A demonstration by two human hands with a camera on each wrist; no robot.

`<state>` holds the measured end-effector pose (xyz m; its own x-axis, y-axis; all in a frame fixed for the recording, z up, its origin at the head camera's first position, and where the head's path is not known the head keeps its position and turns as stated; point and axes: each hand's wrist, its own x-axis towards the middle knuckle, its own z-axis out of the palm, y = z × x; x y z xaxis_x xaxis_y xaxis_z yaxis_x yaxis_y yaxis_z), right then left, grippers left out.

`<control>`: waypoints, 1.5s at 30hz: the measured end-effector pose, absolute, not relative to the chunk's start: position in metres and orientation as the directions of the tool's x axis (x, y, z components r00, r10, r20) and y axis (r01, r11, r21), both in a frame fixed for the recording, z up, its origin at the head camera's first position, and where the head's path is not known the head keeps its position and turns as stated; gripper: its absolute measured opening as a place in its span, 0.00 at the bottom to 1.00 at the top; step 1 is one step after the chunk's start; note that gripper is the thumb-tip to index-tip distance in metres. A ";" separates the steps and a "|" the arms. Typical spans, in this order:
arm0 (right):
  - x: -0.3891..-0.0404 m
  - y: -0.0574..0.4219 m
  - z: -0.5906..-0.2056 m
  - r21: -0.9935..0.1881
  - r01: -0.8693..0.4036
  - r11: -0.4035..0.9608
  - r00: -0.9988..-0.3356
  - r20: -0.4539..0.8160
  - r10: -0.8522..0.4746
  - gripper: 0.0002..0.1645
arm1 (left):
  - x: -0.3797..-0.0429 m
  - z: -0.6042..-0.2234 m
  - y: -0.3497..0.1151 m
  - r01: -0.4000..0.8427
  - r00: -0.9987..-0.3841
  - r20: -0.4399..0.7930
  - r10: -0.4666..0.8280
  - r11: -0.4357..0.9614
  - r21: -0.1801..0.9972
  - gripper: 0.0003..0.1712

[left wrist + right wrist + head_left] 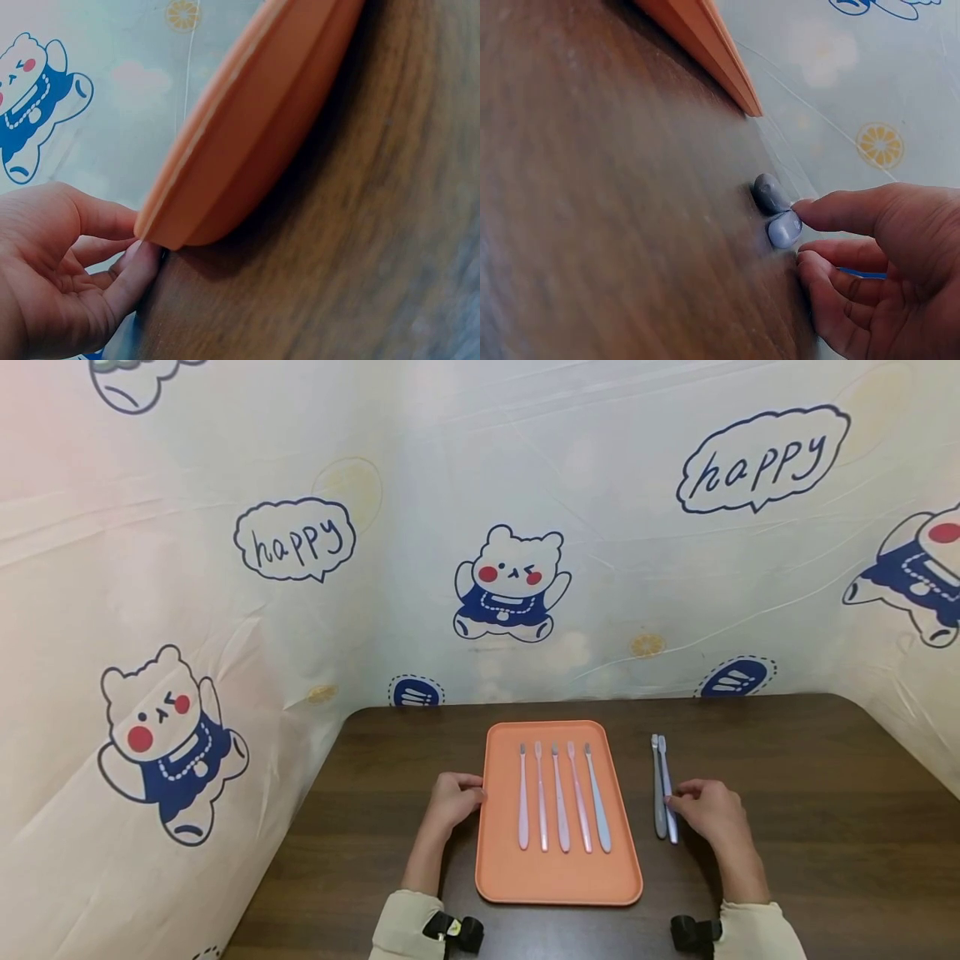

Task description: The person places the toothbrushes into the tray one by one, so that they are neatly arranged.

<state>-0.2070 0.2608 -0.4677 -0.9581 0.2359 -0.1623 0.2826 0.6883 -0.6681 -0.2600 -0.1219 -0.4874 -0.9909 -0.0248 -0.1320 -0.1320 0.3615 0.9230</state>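
Note:
An orange tray (558, 877) lies on the table with several toothbrushes side by side in it, pink ones and a blue one (600, 810) at the right. My left hand (453, 800) pinches the tray's left rim, seen closely in the left wrist view beside the tray wall (247, 142). Right of the tray, two toothbrushes lie close together on the table: a dark grey one (658, 793) and a lavender one (667, 777). My right hand (708, 810) holds the lavender one between thumb and fingers, its handle end (785, 229) touching the grey handle (769, 193).
The dark wooden table (840, 827) extends to both sides of the tray. A pale curtain (405, 610) printed with bears and "happy" bubbles stands behind and beside it. Black camera straps (453, 931) sit on both wrists.

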 end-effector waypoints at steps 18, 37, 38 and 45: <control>-0.208 0.261 -0.473 -0.617 0.226 0.754 -0.971 -0.085 0.221 0.25 | -0.260 -0.489 -0.122 -0.109 -0.993 -0.114 -0.007 0.356 0.928 0.17; -0.209 0.264 -0.470 -0.648 0.227 0.727 -0.967 -0.063 0.246 0.19 | -0.259 -0.486 -0.122 -0.107 -0.994 -0.109 -0.016 0.362 0.926 0.17; -0.209 0.265 -0.470 -0.648 0.227 0.727 -0.967 -0.063 0.246 0.19 | -0.258 -0.485 -0.122 -0.110 -0.994 -0.112 -0.016 0.361 0.926 0.17; -0.209 0.269 -0.468 -0.652 0.208 0.729 -0.972 -0.055 0.228 0.20 | -0.257 -0.485 -0.121 -0.104 -0.994 -0.108 -0.007 0.353 0.930 0.16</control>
<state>-0.2091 0.2687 -0.4682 -0.9720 0.2285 -0.0545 0.2080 0.7295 -0.6516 -0.2568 -0.1211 -0.4854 -0.9941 -0.0074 -0.1085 -0.1041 0.3530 0.9298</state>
